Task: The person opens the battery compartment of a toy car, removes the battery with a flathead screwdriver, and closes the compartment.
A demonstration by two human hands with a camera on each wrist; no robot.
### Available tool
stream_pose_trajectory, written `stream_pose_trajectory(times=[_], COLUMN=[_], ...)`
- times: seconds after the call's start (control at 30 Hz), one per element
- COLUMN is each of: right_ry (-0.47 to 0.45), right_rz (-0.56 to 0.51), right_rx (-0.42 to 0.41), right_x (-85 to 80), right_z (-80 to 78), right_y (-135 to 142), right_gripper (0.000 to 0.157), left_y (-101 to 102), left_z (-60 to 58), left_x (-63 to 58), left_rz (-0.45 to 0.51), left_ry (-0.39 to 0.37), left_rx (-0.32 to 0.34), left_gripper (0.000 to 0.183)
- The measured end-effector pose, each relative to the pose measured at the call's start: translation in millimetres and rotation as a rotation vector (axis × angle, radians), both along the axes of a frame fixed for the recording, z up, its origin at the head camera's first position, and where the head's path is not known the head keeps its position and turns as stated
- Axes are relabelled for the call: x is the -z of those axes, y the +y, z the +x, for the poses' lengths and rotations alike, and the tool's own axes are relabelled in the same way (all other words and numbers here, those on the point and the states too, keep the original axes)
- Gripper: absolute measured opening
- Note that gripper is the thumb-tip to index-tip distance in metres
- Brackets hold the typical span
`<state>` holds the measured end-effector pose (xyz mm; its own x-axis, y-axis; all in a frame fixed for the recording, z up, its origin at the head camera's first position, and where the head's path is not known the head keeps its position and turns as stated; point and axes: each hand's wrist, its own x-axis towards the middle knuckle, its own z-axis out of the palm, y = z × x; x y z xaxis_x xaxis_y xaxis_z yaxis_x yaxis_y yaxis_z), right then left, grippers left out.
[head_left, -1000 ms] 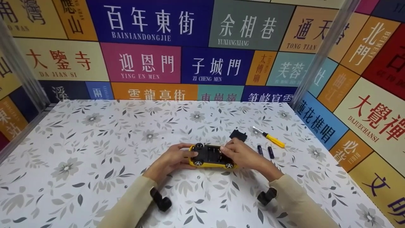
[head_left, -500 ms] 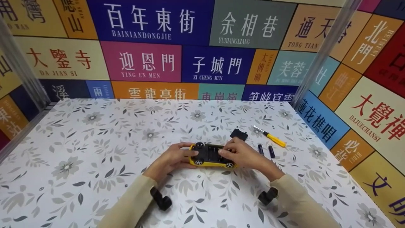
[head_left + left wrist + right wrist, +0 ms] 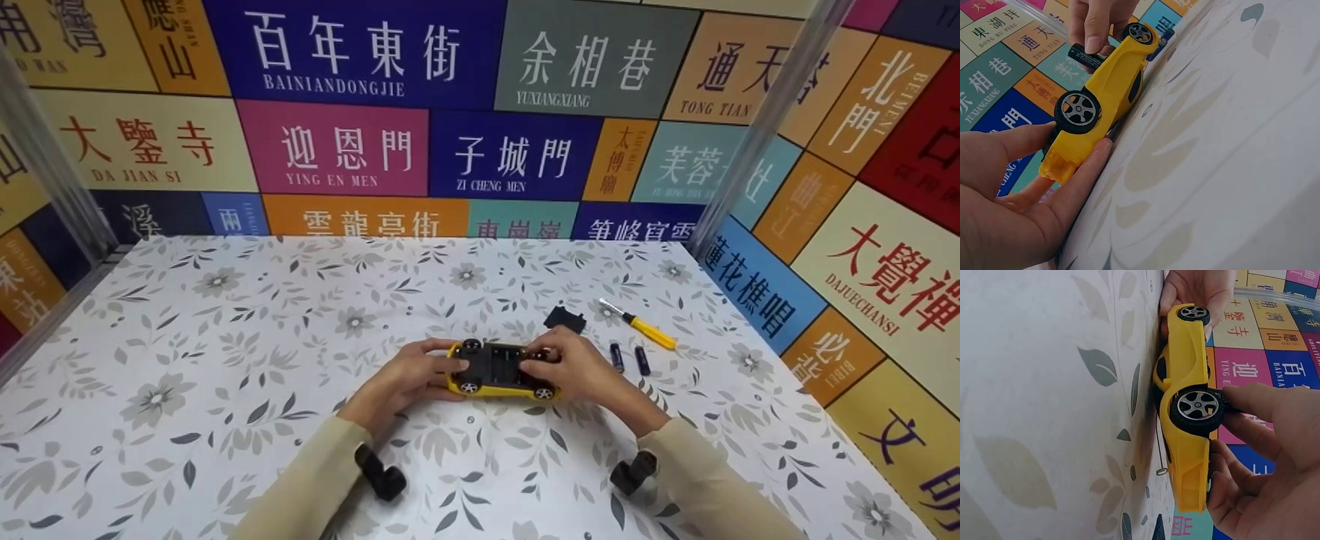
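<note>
A yellow toy car (image 3: 502, 391) lies upside down on the table, its black underside facing up and a compartment (image 3: 506, 363) exposed in the middle. My left hand (image 3: 412, 371) grips one end of the car between thumb and fingers. Over the other end is my right hand (image 3: 574, 366), thumb and fingertips at the compartment's edge. In the left wrist view the right hand pinches a dark battery (image 3: 1085, 56) just above the underside. That battery is mostly hidden by fingers in the head view.
Two more batteries, one dark (image 3: 616, 358) and another (image 3: 643, 361), lie right of the right hand. Behind it sits a black plastic cover (image 3: 565, 319). A yellow-handled screwdriver (image 3: 649, 331) lies farther right on the floral tablecloth (image 3: 300, 300).
The right hand's thumb and fingertips have shifted slightly at the compartment's edge. The left hand and the car stay in place.
</note>
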<state>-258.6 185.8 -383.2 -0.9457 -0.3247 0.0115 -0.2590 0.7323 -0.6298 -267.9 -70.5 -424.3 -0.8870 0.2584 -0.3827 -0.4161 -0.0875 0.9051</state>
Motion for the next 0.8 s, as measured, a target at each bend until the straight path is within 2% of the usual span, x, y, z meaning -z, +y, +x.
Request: stream_pose_trajectory(times=[0.23,0.37,0.5,0.67,0.8], right_ry=[-0.004,-0.024,-0.001,0.044,0.025], right_rz=[-0.078,-0.141,-0.194,-0.296,-0.354], right_rx=[0.052,0.108,0.156,0.17,0.168], right_x=[-1.2,-5.0,-10.5,-17.4,-20.9], right_z=[1.8,3.8,4.1,5.0,5.6], right_y=[1.3,7.6,16.9,30.1,41.1], right_gripper=[0.022,0.024,0.027,0.026,0.028], left_y=[-0.3,0.0,0.2,0.1,0.0], left_z=[0.5,0.0,-0.4,-0.1,0.1], left_x=[-0.9,-1.0,-1.0,-0.5,-0.4], left_rz=[-0.003,-0.008,-0.006,0.016,0.0], left_ry=[0.001,0.0,0.0,0.002,0.003], left_rx=[-0.002,0.0,0.006,0.016,0.009], left_gripper=[0.057,0.058,0.058,0.058,0.058])
